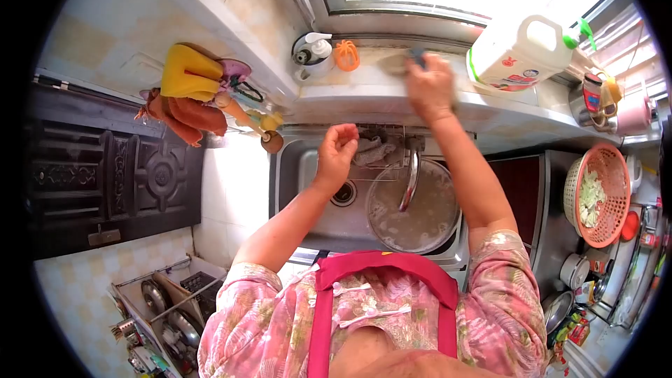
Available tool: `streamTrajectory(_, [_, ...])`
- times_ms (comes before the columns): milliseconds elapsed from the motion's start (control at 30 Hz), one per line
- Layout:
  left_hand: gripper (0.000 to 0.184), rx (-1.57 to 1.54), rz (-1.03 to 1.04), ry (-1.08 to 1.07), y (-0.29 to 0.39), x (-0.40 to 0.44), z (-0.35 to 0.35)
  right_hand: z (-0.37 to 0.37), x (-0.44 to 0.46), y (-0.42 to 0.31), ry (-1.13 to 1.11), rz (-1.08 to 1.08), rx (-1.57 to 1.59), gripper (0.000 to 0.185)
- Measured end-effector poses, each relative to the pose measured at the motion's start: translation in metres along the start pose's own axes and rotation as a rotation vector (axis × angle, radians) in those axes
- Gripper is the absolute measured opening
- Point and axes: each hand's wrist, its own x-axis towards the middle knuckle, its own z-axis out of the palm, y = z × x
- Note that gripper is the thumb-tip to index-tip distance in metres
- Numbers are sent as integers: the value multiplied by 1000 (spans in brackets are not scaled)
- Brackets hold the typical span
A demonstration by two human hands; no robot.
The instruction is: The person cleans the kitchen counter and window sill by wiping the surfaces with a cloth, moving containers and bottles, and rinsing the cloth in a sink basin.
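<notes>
My right hand (430, 87) reaches over the windowsill (371, 84), its fingers closed around a small dark blue-grey pad (418, 57). The hand is blurred, and most of the pad is hidden beneath the fingers. My left hand (337, 156) hovers above the sink (297, 189), loosely curled, with nothing visible in it. Near its fingertips is a wire rack (381, 168) holding a grey cloth (374, 150). Under the faucet (411, 182) sits a round basin (392, 217) full of cloudy water.
A large white jug (518, 52) stands right of my right hand. To the left are an orange holder (346, 56) and a white cup (318, 66). Yellow gloves (189, 73) hang on the left wall. An orange colander (612, 203) with chopped vegetables sits at right.
</notes>
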Motion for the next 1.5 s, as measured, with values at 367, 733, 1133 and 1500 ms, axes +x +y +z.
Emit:
streamTrajectory(367, [68,294,358,196,29,97,20,17,18,-32,-39,-28,462,21])
streamTrajectory(733, [68,1046,474,225,55,128,22,11,22,-19,-136,-284,412,26])
streamTrajectory(1133, [39,1023,923,245,58,98,10,11,22,-23,-150,-324,389,31])
streamTrajectory(1500, [42,880,1099,402,129,39,-36,-10,3,-1,-256,-409,519,28])
